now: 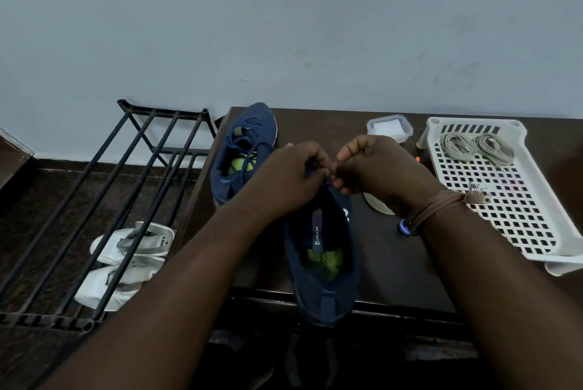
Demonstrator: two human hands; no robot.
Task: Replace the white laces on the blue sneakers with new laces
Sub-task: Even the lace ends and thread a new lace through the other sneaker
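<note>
At the far left a black metal rack (104,200) stands on the floor beside the table (388,257), and a pair of white shoes (126,263) lies under its bars. On the table's left end, close to the wall, one blue sneaker (241,149) rests with blue laces threaded through it and a green insole showing inside. Just right of it the left hand (293,175) is curled, its fingers pinched narrow over the front of the second blue sneaker (321,260), which lies at the near edge of the table with its heel over the edge and its toe hidden by the hands. The right hand (375,165) meets the left fingertip to fingertip, also pinched tight; what each grips is too small to tell, most likely a dark lace end. A brown cord (441,206) is wound round the right wrist. Behind the hands sits a small clear lidded box (390,127). At the right a white perforated tray (504,209) holds two coiled grey-white laces (478,146) in its far end.
</note>
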